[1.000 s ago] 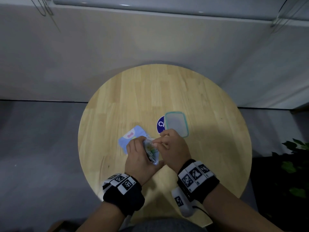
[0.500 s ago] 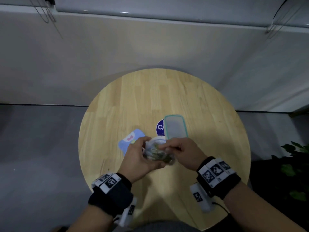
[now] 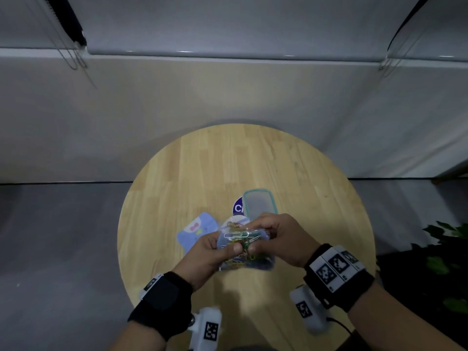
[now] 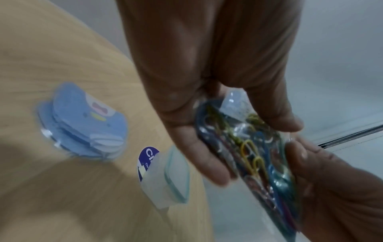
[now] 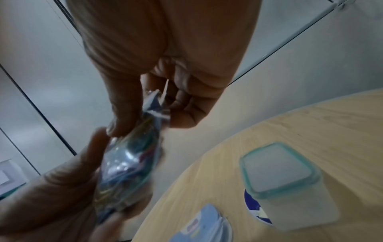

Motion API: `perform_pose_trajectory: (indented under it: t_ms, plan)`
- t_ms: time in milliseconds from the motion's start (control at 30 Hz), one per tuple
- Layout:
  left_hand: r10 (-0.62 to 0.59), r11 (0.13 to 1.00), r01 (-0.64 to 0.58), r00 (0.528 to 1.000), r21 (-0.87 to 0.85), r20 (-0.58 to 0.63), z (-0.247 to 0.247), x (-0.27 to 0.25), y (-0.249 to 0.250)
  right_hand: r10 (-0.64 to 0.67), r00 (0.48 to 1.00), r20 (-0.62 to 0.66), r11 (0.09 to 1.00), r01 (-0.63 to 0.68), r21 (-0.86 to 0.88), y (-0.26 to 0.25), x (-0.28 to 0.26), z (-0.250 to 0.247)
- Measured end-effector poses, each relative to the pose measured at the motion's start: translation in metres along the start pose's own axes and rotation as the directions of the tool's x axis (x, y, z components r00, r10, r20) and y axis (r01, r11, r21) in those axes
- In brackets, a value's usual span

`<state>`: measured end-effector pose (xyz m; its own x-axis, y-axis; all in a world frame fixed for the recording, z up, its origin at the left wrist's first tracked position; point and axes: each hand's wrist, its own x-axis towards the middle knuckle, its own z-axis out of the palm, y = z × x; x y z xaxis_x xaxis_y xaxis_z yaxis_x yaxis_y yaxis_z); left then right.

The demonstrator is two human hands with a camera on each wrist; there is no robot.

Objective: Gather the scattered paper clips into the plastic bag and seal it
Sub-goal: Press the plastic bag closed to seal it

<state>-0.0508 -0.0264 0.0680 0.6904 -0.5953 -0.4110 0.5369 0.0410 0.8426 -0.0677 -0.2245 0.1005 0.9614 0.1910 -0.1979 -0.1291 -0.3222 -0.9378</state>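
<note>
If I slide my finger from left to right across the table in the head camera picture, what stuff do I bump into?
Blue card packet → left hand → plastic bag full of paper clips → right hand. The clear box with the green rim sits farther back, so it has no clear place in the line.

The plastic bag is partly covered by the left hand and right hand, so its seal cannot be read; the round sticker hides behind the container; the right-wrist view is motion-blurred; the tabletop is cut off at its near edge.
</note>
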Motion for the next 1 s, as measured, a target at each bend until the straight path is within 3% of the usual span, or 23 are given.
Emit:
perform_pose_trajectory:
  t_ms: [100, 267, 600, 767, 867, 1000]
  plan:
    - [-0.098, 0.993, 0.094, 0.993, 0.065, 0.062, 0.005, -0.004, 0.004, -0.016, 0.999, -0.047, 1.0, 0.017, 0.016, 0.003, -0.001, 0.002]
    - [-0.067, 0.99, 0.058, 0.996, 0.129, 0.066, 0.003, -0.004, 0.013, -0.017, 0.999, 0.044, 0.989, 0.01, 0.146, -0.002, -0.002, -0.002]
    - [-0.061, 0.986, 0.044, 0.993, 0.159, 0.103, 0.007, -0.006, 0.016, -0.01, 0.984, 0.179, 0.986, 0.04, -0.163, -0.011, -0.001, -0.002]
    - [-0.029, 0.989, 0.019, 0.997, 0.148, 0.069, 0.015, -0.008, 0.014, 0.143, 0.957, 0.252, 0.984, -0.11, -0.14, -0.024, 0.006, -0.008]
    - [-0.006, 0.99, -0.001, 0.999, 0.141, 0.049, 0.018, -0.007, 0.015, 0.041, 0.976, 0.213, 0.974, 0.009, -0.225, -0.023, 0.003, -0.011]
    - [0.005, 0.988, -0.012, 0.999, 0.155, 0.047, 0.015, -0.008, 0.019, -0.065, 0.993, 0.103, 0.994, 0.074, -0.082, -0.018, -0.004, -0.015]
